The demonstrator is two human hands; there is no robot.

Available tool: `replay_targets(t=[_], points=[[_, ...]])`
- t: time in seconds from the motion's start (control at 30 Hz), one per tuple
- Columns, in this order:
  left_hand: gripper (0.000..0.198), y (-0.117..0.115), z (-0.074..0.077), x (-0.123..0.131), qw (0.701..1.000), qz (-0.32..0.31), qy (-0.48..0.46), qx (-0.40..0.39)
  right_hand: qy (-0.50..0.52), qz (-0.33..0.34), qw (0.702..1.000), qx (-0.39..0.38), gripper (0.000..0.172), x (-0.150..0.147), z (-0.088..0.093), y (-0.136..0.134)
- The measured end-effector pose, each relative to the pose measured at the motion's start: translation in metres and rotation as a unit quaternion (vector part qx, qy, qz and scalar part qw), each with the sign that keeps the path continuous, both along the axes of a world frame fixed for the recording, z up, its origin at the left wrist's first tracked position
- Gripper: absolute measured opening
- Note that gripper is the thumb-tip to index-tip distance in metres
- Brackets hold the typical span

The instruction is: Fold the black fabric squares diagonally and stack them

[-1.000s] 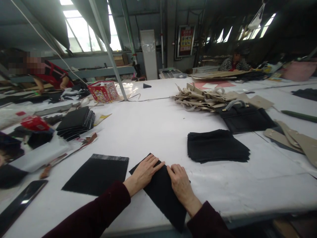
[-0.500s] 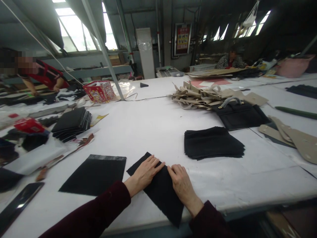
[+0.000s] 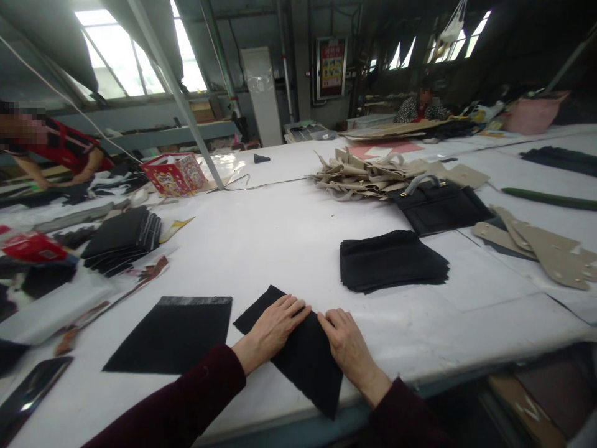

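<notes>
A folded black fabric piece (image 3: 303, 364) lies slanted at the near edge of the white table (image 3: 280, 236). My left hand (image 3: 275, 326) rests flat on its left part, fingers stretched out. My right hand (image 3: 345, 342) presses on its right part, fingers bent and together, nothing seen inside them. Both sleeves are dark red. Another flat black piece (image 3: 172, 336) with a shiny top strip lies just left of my hands. A stack of black fabric pieces (image 3: 389, 260) sits to the right, a little beyond my hands.
A black handbag (image 3: 438, 205) and a heap of beige cut pieces (image 3: 373, 174) lie further back. Black stacks (image 3: 121, 236) and a red box (image 3: 175, 173) are at the left. A person in red works at the far left, another at the back.
My hands stay on the black piece. The view has shifted a little, with the table's things sliding left in the frame.
</notes>
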State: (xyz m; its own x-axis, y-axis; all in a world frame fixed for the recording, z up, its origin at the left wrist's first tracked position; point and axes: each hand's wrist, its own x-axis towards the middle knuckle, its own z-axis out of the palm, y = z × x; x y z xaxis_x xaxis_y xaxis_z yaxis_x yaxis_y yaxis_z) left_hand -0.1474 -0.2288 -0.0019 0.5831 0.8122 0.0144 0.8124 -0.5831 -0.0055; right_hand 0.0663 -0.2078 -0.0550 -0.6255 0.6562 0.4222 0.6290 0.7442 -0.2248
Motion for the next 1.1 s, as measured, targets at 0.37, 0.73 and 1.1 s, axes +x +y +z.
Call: replay_targets(t=[0.37,0.73,1.1], points=[[0.056,-0.002,-0.002,0.013,1.000,-0.003,0.009,-0.012,-0.008,0.010,1.000,-0.027,0.029,0.016,0.002,-0.002],[0.060,-0.006,-0.006,0.028,0.999,0.015,0.037,-0.006,-0.020,0.012,0.999,-0.032,0.028,0.027,0.003,-0.006],[0.062,-0.006,-0.011,0.037,0.999,-0.001,0.029,-0.027,-0.038,-0.004,0.999,-0.006,0.030,0.036,0.007,-0.011]])
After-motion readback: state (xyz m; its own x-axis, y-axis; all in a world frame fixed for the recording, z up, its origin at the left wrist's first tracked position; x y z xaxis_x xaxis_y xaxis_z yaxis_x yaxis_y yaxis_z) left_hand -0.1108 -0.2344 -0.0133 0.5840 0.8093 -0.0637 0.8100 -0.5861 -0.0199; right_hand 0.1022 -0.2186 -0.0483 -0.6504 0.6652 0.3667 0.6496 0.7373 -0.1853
